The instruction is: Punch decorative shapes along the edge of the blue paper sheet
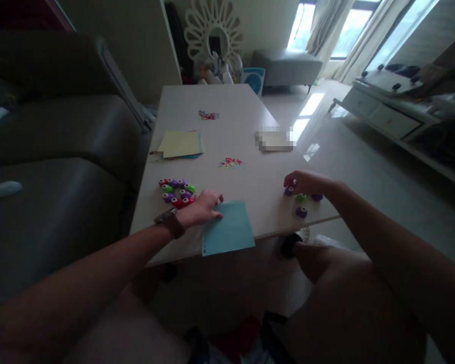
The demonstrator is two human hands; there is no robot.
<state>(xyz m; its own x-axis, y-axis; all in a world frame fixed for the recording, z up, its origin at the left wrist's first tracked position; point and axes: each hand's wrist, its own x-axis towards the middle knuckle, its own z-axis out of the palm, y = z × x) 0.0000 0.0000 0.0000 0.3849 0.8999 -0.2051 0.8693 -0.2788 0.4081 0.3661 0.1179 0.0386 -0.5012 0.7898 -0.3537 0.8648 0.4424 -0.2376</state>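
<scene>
- L hand, w/ brown wrist strap, lies flat, fingers spread open, on near-left corner of square light-blue paper sheet; sheet sits at near edge of pale rectangular tabletop, partly overhanging.
- Just left of L hand: cluster of small round plastic punches, red/purple/green.
- R hand curled, fingertips pinching small purple round punch on tabletop near right edge.
- Beside it: green punch, two more purple punches.
- Farther back: stack of yellow/blue paper sheets, two piles of coloured paper bits.
- No containers in view on tabletop.
</scene>
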